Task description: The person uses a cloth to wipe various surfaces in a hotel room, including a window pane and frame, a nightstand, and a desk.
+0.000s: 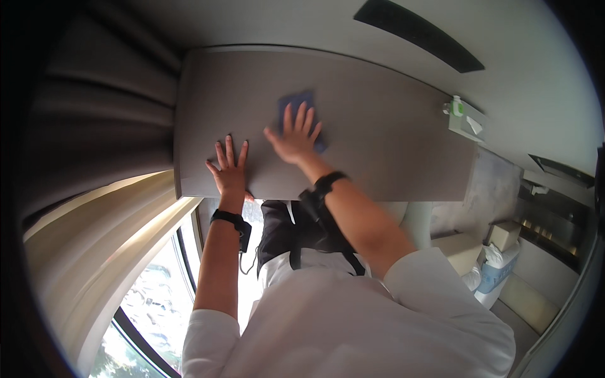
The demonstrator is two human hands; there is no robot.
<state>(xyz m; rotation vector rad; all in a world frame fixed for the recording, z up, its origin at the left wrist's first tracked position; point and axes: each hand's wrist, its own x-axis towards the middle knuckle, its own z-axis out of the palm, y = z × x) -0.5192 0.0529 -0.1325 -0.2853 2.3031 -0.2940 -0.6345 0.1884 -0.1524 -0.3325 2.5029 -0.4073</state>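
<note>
My right hand (pixel 294 137) lies flat with fingers spread on a blue cloth (pixel 299 103), pressing it against a wide grey panel (pixel 384 132). Only the cloth's upper part shows beyond the fingers. My left hand (pixel 229 168) rests flat and open near the lower left edge of the same panel, fingers apart, holding nothing. Both wrists wear dark bands. My white sleeves and a dark strap fill the lower middle of the view.
Grey curtains (pixel 101 126) hang at the left, with a cream curtain and a bright window (pixel 157 296) below. A small white and green object (pixel 459 113) sits at the panel's right end. A dark vent slot (pixel 419 33) lies above. Boxes and a bag (pixel 498 258) stand at the right.
</note>
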